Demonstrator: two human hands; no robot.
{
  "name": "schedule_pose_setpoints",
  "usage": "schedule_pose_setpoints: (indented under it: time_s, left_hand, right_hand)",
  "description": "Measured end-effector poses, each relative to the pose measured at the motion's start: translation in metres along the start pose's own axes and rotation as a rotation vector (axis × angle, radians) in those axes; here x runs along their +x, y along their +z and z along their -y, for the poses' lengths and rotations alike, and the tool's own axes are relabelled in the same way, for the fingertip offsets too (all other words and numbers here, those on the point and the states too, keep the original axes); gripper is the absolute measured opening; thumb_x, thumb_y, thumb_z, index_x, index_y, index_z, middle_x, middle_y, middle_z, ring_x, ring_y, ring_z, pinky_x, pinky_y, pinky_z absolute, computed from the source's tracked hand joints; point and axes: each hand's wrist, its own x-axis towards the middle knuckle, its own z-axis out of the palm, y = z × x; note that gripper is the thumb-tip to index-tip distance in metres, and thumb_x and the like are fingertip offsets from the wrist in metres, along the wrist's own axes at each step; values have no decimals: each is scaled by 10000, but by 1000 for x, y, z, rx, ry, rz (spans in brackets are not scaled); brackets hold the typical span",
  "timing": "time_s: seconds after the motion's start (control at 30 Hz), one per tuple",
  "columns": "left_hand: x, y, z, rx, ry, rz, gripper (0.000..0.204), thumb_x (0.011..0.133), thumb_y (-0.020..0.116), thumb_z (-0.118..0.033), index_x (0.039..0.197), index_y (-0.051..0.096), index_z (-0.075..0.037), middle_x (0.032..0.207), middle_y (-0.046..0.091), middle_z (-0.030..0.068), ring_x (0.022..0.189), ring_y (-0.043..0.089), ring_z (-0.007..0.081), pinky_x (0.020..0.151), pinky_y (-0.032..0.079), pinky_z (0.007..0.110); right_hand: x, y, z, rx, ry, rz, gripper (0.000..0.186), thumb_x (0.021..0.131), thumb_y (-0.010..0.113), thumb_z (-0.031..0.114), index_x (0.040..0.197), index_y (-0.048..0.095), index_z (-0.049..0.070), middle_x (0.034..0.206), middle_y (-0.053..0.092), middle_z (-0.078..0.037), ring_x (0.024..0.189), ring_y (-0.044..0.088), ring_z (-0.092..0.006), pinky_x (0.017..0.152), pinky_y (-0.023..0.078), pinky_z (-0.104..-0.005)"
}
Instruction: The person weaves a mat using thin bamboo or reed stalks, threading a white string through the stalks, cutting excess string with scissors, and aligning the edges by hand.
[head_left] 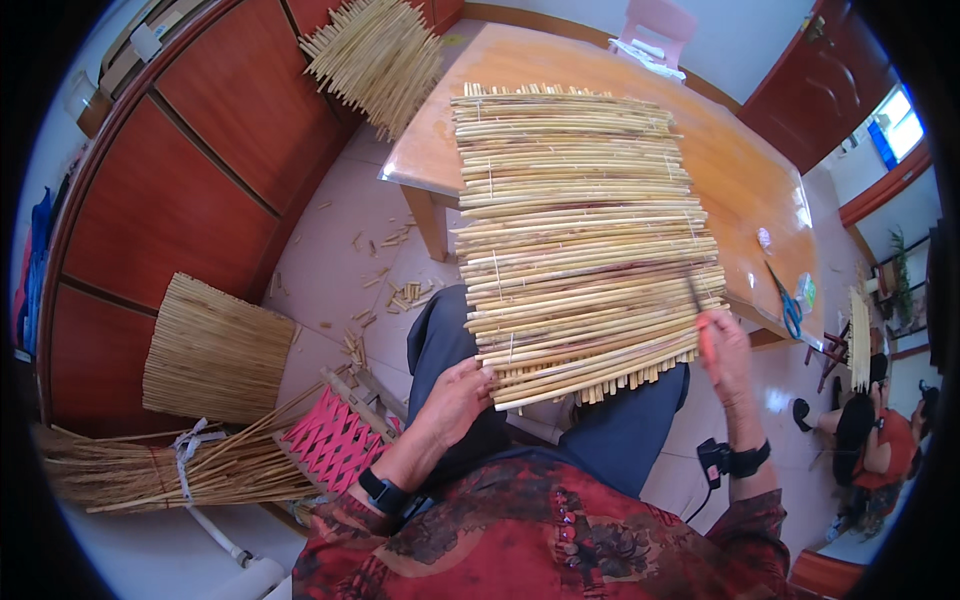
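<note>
Two hands: both belong to the wearer, and they are at the near part of the stalk mat, one at each side of it.
Stalk mat: it is made of many pale yellow stalks, laid side by side, with thin light threads crossing them; its far part is over the desk, its near part is over the wearer's dark trousers.
Left hand: the fingers are bent against the near left corner of the mat; I cannot tell if they grip it or only touch it.
Right hand: it is closed around the orange handle of a thin dark tool, whose shaft is above the right edge of the mat; the exact kind of tool I cannot tell.
Right of the mat: blue scissors and a small pale ball lie on the desk.
Left of the mat: short stalk pieces are scattered on the floor; farther away, a second mat leans against the red-brown cabinet.
Near left of the mat: a pink woven seat stands beside a bundle of long stalks, tied with a white strip.
</note>
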Motion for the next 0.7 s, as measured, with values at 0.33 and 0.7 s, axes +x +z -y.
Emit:
schedule_pose_setpoints:
  time_s: [0.33, 0.7]
  left_hand:
    - [-36, 8, -19, 784, -6, 113, 299, 921, 506, -225, 1069, 574, 26, 872, 647, 86, 795, 624, 139, 655, 503, 261]
    - [0, 44, 11, 304, -120, 316, 329, 903, 551, -285, 1089, 556, -13, 952, 614, 54, 839, 611, 112, 710, 485, 232]
  right_hand:
    - [-16, 90, 1, -438, -335, 239, 114, 815, 602, 74, 903, 586, 3, 838, 524, -98, 718, 548, -194, 637, 451, -265]
    - [-30, 124, 4, -502, -295, 163, 150, 815, 609, 94, 936, 592, 8, 865, 512, -120, 782, 575, -247, 679, 473, -297]
